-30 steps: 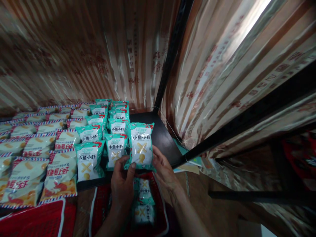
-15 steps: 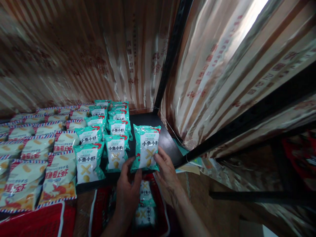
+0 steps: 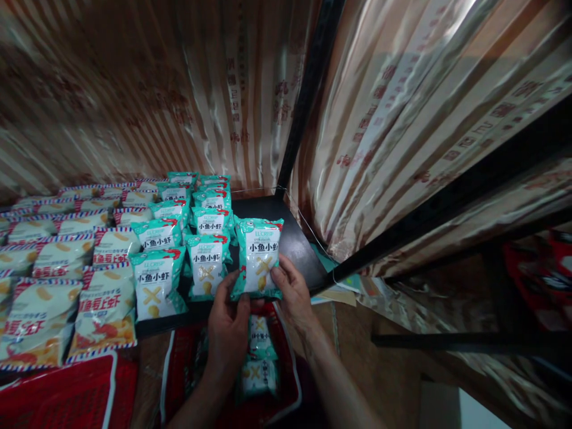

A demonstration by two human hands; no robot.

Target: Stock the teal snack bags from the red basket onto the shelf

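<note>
In the head view, a green bag (image 3: pixel 259 259) stands nearly upright at the front of a dark shelf (image 3: pixel 301 247), printed side toward the wearer. Both hands are closed around its lower part: the left hand (image 3: pixel 227 325) grasps the bottom left corner, thumb in front, and the right hand (image 3: pixel 292 292) clasps the right edge, thumb on the front face. Holding it low from two sides probably steadies a soft packet that would slump, and leaves the print uncovered. Whether its base touches the shelf cannot be told.

Just left of it, a row of matching bags (image 3: pixel 205 268) runs back toward the striped sheet (image 3: pixel 250 149), with a second row (image 3: pixel 158 286) beside that. Each packet seems to lean on the one behind, which likely keeps them up and facing forward. Farther left, striped-edge bags (image 3: pixel 105 307) are lined up the same way, so each kind appears to have its own rows.

Below the hands, a red basket (image 3: pixel 181 351) holds more green packets (image 3: pixel 259 378), apparently placed there to be within short reach. Another basket (image 3: pixel 62 387) sits at lower left.
</note>
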